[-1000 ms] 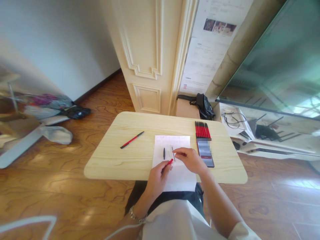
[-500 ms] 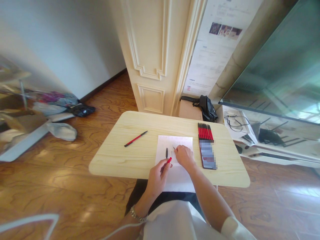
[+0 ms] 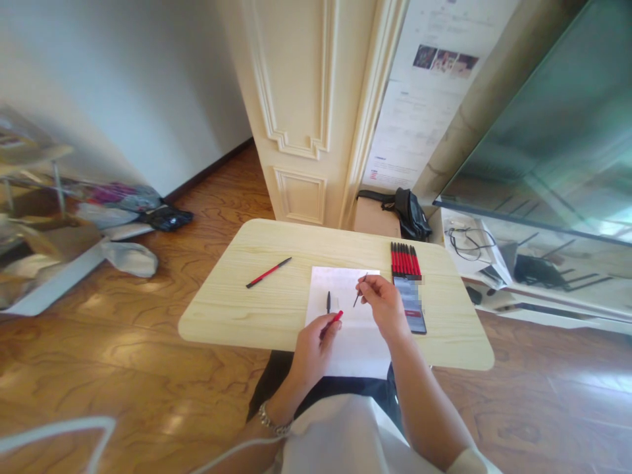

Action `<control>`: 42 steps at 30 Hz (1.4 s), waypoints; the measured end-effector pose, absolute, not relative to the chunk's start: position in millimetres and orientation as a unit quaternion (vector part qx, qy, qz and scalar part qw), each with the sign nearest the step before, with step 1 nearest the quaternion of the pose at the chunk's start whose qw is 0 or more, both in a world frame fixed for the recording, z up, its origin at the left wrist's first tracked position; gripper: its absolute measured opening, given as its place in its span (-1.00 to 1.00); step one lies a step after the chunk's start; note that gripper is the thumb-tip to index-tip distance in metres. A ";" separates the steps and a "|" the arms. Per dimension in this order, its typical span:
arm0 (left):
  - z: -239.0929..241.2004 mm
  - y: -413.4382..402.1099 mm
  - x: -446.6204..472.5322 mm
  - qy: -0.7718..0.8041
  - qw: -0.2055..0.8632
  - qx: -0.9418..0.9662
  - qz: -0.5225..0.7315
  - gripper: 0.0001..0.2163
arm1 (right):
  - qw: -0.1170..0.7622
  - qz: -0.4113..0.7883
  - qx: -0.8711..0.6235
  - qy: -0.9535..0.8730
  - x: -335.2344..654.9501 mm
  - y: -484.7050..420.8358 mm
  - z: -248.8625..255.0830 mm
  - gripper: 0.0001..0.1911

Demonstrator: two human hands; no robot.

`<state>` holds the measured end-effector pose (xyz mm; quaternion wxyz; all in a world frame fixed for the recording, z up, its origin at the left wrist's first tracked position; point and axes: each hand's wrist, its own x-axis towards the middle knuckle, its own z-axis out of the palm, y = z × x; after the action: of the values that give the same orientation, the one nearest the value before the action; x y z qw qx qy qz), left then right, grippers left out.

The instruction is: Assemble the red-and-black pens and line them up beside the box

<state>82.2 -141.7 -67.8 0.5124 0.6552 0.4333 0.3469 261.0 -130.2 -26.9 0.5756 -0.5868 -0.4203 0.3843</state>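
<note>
My left hand (image 3: 311,349) is closed around a red pen barrel (image 3: 334,321), whose tip pokes out over a white sheet of paper (image 3: 345,342). My right hand (image 3: 384,304) pinches a thin dark pen refill (image 3: 359,291) and holds it tilted just above the paper. A small black pen part (image 3: 328,302) lies on the sheet between the hands. A full red and black pen (image 3: 268,272) rests on the pale wooden table (image 3: 237,309) to the left.
A row of several red and black pens (image 3: 405,259) lies in a pack (image 3: 411,306) at the right of the paper. Beyond the table stand a cream panelled door, a black bag (image 3: 407,210) on the floor and a glass TV stand at the right.
My right hand has picked the thin refill off the paper and lifted it up and to the right. My left hand keeps hold of the red barrel in the same place.
</note>
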 end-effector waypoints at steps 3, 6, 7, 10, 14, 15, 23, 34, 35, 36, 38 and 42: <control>-64.3 -143.3 86.7 0.430 0.500 0.670 0.340 -0.75 | 0.632 0.401 -0.540 -0.385 255.7 -138.3 -17.8 -0.82; -62.9 -144.6 89.2 0.434 0.492 0.675 0.338 -0.75 | 0.637 0.408 -0.534 -0.377 250.3 -142.4 -17.7 -0.83; -62.7 -144.9 89.5 0.436 0.491 0.674 0.338 -0.75 | 0.635 0.409 -0.536 -0.378 249.1 -143.0 -18.5 -0.83; -61.8 -145.5 89.3 0.441 0.485 0.675 0.338 -0.74 | 0.636 0.394 -0.545 -0.378 248.1 -143.4 -19.6 -0.82; -60.2 -145.9 89.2 0.439 0.480 0.681 0.336 -0.74 | 0.643 0.371 -0.553 -0.379 249.5 -142.4 -18.8 -0.80; -60.1 -145.9 89.5 0.438 0.479 0.681 0.338 -0.74 | 0.641 0.373 -0.553 -0.381 249.1 -142.3 -19.5 -0.80; -63.3 -143.3 87.2 0.432 0.496 0.674 0.336 -0.74 | 0.565 0.424 -0.572 -0.417 232.7 -151.8 -39.2 -0.80; -68.9 -141.2 81.6 0.438 0.511 0.659 0.335 -0.73 | 0.483 0.379 -0.649 -0.449 231.8 -157.9 -45.9 -0.78; -69.5 -140.9 80.9 0.440 0.517 0.653 0.336 -0.73 | 0.473 0.392 -0.639 -0.463 233.9 -157.2 -46.6 -0.80; -70.3 -140.5 80.1 0.442 0.523 0.646 0.337 -0.72 | 0.462 0.405 -0.627 -0.478 236.5 -155.6 -47.9 -0.82; -72.5 -139.3 78.2 0.444 0.533 0.635 0.341 -0.71 | 0.439 0.408 -0.624 -0.502 241.9 -149.8 -52.4 -0.83; -76.1 -136.9 74.8 0.441 0.536 0.632 0.346 -0.72 | 0.326 0.278 -0.730 -0.533 244.8 -131.1 -65.1 -0.80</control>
<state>74.8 -136.9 -76.1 0.5361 0.6316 0.4407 0.3457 244.8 -131.1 -65.1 0.3262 -0.7297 -0.5328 0.2778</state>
